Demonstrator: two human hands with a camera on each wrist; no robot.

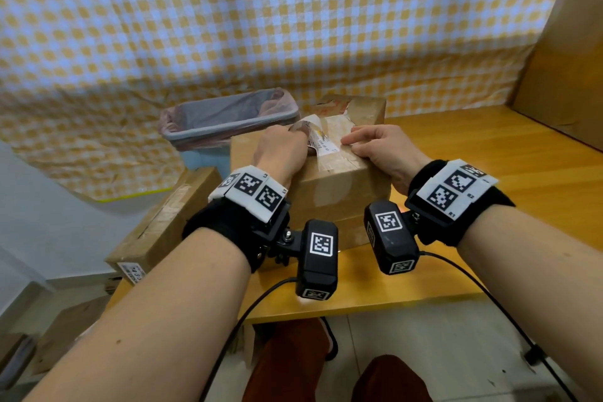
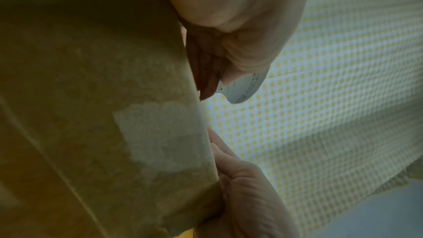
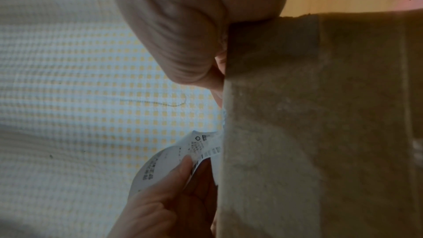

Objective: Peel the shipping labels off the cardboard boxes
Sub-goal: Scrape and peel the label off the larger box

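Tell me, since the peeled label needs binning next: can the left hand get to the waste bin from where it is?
Probably yes: the left hand, pinching the label, is on the box's bin side, with nothing visible between it and the waste bin.

Head view looks forward and down over both forearms at the cardboard box (image 1: 329,170) on the surface (image 1: 489,206), each wrist view sits very close against the box's side, both sharing the checkered cloth (image 2: 332,97) behind
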